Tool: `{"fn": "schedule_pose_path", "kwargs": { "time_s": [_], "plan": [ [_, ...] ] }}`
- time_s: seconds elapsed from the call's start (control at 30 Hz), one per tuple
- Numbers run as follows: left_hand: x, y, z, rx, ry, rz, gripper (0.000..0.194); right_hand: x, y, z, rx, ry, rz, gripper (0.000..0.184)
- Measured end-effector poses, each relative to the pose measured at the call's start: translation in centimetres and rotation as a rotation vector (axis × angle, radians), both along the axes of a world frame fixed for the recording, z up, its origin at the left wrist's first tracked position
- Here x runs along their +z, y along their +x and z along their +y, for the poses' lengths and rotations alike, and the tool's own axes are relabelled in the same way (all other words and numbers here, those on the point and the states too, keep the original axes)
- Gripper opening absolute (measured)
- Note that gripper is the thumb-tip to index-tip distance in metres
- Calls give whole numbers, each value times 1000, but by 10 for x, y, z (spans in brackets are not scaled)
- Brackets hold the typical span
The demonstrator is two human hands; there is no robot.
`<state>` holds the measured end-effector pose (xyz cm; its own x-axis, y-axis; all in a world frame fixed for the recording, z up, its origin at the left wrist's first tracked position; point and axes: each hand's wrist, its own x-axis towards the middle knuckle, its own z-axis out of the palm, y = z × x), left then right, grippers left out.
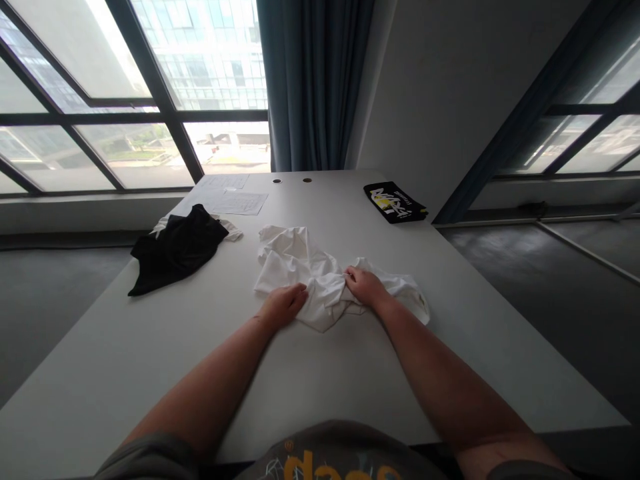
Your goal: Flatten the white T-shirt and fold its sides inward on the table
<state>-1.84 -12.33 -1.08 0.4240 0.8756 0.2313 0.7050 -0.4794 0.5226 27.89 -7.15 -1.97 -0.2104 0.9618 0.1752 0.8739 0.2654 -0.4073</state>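
Note:
A crumpled white garment (300, 263) lies in the middle of the white table (125, 360). My left hand (284, 305) rests on its near left edge with the fingers curled onto the cloth. My right hand (364, 285) is closed on a bunch of the same cloth near its middle, pinching a fold. Both forearms reach in from the bottom of the view.
A black garment (177, 248) lies at the table's left side, partly over the edge. Sheets of paper (239, 200) sit at the far left. A black packet with yellow and white print (394, 202) lies at the far right. Windows and a curtain stand behind.

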Motion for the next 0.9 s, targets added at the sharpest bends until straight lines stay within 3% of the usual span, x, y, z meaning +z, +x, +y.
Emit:
{"fn": "schedule_pose_path", "kwargs": {
  "time_s": [0.8,0.9],
  "plan": [
    [5,2,-1,19,-31,58,34,9,-1,-14,-13,66,234,23],
    [6,5,-1,54,45,67,32,9,-1,-14,-5,65,242,24]
  ]
}}
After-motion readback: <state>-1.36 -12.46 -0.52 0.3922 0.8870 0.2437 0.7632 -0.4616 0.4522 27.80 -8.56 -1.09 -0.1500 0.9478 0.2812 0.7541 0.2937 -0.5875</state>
